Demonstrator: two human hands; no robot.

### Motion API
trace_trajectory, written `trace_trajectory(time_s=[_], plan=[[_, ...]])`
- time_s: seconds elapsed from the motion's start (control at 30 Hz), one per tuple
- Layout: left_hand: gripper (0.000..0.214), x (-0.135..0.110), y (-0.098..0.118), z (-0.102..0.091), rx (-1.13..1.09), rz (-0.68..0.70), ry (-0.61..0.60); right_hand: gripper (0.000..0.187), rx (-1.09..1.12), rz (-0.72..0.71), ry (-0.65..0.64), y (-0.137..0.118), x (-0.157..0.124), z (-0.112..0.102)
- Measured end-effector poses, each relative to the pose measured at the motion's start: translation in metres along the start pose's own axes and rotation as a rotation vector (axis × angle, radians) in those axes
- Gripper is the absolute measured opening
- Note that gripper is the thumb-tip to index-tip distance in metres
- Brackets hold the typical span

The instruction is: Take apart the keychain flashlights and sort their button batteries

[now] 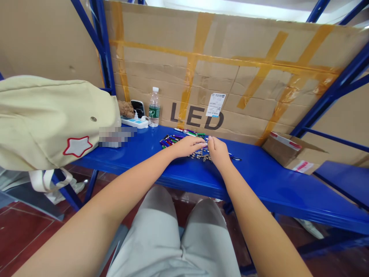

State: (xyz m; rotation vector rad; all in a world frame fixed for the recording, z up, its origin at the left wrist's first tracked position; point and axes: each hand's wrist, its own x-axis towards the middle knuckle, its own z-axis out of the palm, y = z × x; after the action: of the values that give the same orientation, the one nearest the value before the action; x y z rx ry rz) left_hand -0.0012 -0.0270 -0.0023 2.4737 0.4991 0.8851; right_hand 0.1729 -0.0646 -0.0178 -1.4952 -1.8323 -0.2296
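The left hand [187,146] and right hand [218,151] are converging at 12 o'clock above a pile of small metal parts [201,155] on the blue steel shelf [259,181]. The fingers [209,141] are bunching at the tips; whether they are gripping a part cannot be determined. Coloured pen-like tubes [170,141] are lying at 11 o'clock, apparently kept within reach of both hands.

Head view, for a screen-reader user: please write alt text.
The left hand and right hand meet over a heap of small metal pieces beside colourful pens on a blue steel shelf. Behind stand a water bottle and power strip against taped cardboard printed LED.
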Motion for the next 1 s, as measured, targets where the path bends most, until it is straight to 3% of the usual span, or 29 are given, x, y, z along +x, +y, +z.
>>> trace_trajectory(time_s=[0.13,0.23,0.4,0.6,0.8,1.0], plan=[[0.030,-0.003,0.001,-0.002,-0.297,-0.191,-0.105,0.030,-0.027,-0.030,0.006,-0.005,-0.002,-0.003],[0.037,-0.006,0.002,-0.002,-0.387,-0.244,-0.165,0.031,-0.032,-0.054,0.020,-0.009,-0.004,-0.005],[0.030,-0.006,0.001,-0.002,-0.498,-0.299,-0.212,0.033,-0.031,-0.046,0.018,-0.009,-0.003,-0.006],[0.035,-0.006,-0.005,-0.013,0.199,-0.146,-0.235,0.038,-0.067,0.011,-0.017,0.005,-0.009,-0.022],[0.030,-0.014,-0.008,-0.027,0.399,-0.158,-0.272,0.038,-0.173,0.039,-0.184,0.015,-0.032,-0.036],[0.030,-0.013,-0.009,-0.022,0.462,-0.143,-0.335,0.033,-0.297,0.042,-0.317,0.006,-0.044,-0.032]])
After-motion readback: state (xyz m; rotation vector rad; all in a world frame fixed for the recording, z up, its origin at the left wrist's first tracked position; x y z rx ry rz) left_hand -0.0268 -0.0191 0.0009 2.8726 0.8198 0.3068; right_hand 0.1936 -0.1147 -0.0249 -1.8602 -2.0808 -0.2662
